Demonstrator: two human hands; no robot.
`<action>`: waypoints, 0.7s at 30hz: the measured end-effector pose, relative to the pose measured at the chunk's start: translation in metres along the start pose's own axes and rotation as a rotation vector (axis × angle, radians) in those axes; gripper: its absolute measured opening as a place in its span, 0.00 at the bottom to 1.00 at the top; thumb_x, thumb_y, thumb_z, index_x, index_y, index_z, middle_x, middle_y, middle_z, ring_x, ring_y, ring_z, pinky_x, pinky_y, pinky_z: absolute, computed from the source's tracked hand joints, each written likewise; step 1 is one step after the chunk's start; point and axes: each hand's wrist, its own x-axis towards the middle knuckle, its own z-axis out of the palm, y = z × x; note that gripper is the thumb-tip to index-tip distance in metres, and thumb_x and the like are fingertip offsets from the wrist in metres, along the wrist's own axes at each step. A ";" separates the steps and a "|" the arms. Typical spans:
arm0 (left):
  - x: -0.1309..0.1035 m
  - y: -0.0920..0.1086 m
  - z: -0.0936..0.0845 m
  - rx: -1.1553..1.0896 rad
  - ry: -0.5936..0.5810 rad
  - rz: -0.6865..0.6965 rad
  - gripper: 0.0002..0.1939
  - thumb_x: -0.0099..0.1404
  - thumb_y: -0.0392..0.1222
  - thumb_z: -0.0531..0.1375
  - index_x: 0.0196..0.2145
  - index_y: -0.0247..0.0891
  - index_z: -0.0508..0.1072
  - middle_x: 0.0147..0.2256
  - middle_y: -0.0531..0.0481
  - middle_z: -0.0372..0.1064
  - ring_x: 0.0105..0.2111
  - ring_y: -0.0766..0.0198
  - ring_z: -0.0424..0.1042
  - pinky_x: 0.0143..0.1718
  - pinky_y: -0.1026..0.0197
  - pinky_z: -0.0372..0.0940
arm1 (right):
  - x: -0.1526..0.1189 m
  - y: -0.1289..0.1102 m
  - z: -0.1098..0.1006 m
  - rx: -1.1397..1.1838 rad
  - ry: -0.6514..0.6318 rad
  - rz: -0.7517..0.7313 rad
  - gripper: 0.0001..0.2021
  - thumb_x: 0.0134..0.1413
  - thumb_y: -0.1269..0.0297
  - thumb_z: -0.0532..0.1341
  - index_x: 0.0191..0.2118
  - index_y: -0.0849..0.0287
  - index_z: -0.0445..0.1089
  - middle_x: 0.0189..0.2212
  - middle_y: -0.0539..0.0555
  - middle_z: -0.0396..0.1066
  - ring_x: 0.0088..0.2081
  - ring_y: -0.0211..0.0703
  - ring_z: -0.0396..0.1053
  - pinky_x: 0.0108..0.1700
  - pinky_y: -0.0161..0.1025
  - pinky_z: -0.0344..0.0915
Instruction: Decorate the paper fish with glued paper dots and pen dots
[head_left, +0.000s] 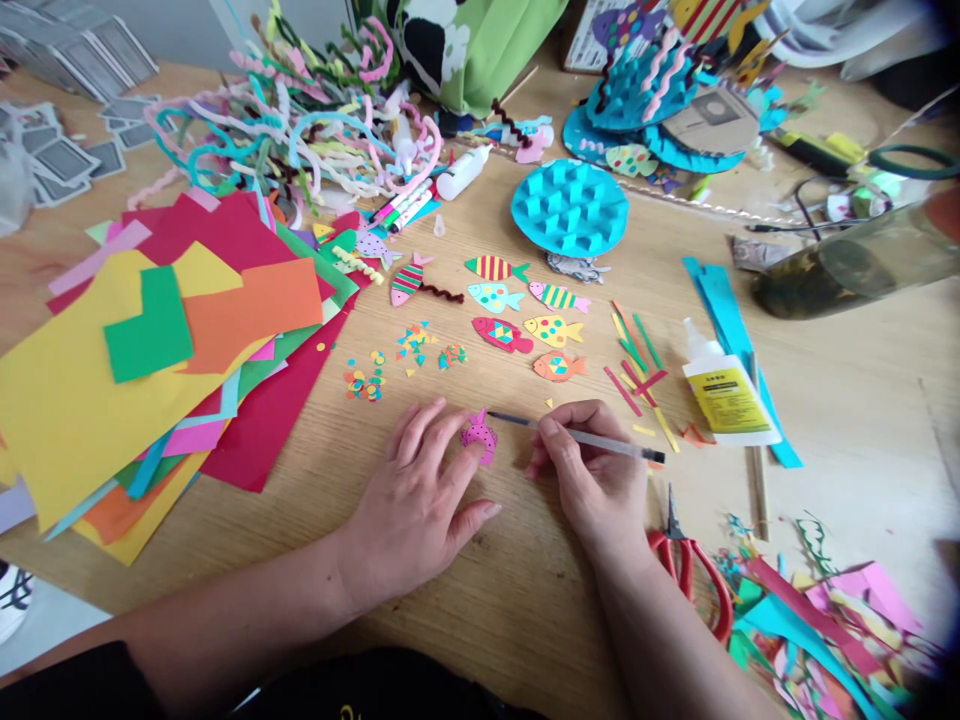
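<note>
A small magenta paper fish with dark dots lies on the wooden table. My left hand rests flat with fingers spread, the index fingertip pressing on the fish. In my right hand is a slim pen, pinched between thumb and fingers, its dark tip just right of the fish's tail. Beyond my hands lie several decorated paper fish, among them an orange one, a yellow one and a red one. Small piles of paper confetti sit above my left hand.
Stacked coloured paper covers the left side, with tangled pipe cleaners behind. A blue disc stands at the back. To the right are a glue bottle, paper strips, red-handled scissors, scraps and a large bottle.
</note>
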 end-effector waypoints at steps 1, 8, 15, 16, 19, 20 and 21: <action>0.000 0.000 0.000 0.002 -0.002 -0.001 0.22 0.69 0.50 0.56 0.55 0.34 0.67 0.61 0.38 0.55 0.64 0.43 0.47 0.63 0.38 0.51 | 0.000 0.000 0.000 0.001 0.000 0.000 0.09 0.57 0.59 0.63 0.32 0.58 0.65 0.18 0.46 0.67 0.17 0.34 0.65 0.18 0.31 0.63; 0.000 0.000 0.001 0.003 0.001 -0.005 0.22 0.68 0.50 0.56 0.55 0.35 0.67 0.61 0.38 0.54 0.64 0.43 0.47 0.63 0.37 0.52 | -0.001 -0.002 -0.001 -0.007 0.014 0.004 0.11 0.56 0.57 0.64 0.32 0.57 0.65 0.18 0.46 0.67 0.17 0.35 0.65 0.18 0.32 0.63; -0.001 0.000 0.001 0.001 -0.008 -0.006 0.22 0.69 0.50 0.55 0.55 0.34 0.67 0.62 0.39 0.54 0.65 0.44 0.46 0.64 0.39 0.50 | -0.001 -0.002 -0.002 0.011 -0.023 0.020 0.10 0.57 0.59 0.63 0.30 0.58 0.65 0.18 0.46 0.67 0.16 0.34 0.64 0.17 0.31 0.63; -0.001 0.000 0.001 0.001 -0.012 -0.008 0.22 0.69 0.50 0.55 0.55 0.34 0.67 0.62 0.39 0.54 0.65 0.44 0.46 0.64 0.39 0.49 | -0.001 -0.002 -0.002 0.013 -0.027 0.020 0.09 0.57 0.60 0.63 0.30 0.58 0.65 0.18 0.46 0.67 0.16 0.34 0.64 0.17 0.31 0.63; 0.000 0.000 0.001 -0.001 -0.021 -0.008 0.22 0.69 0.50 0.55 0.56 0.34 0.67 0.62 0.39 0.53 0.65 0.44 0.46 0.65 0.39 0.49 | -0.002 -0.001 -0.002 0.017 -0.037 0.017 0.09 0.58 0.61 0.62 0.30 0.58 0.65 0.18 0.46 0.67 0.16 0.33 0.63 0.17 0.30 0.63; 0.000 0.000 0.001 -0.001 -0.022 -0.009 0.22 0.69 0.50 0.55 0.56 0.34 0.67 0.62 0.39 0.53 0.65 0.44 0.45 0.65 0.39 0.49 | -0.002 -0.001 -0.003 0.018 -0.041 0.018 0.08 0.58 0.62 0.62 0.30 0.58 0.65 0.18 0.46 0.67 0.16 0.33 0.63 0.18 0.30 0.63; -0.001 0.000 0.001 -0.002 -0.022 -0.010 0.22 0.69 0.49 0.55 0.56 0.34 0.67 0.62 0.39 0.53 0.65 0.44 0.45 0.65 0.39 0.48 | -0.003 0.000 -0.003 0.019 -0.046 0.019 0.08 0.58 0.62 0.62 0.31 0.58 0.65 0.18 0.46 0.67 0.17 0.33 0.63 0.18 0.30 0.63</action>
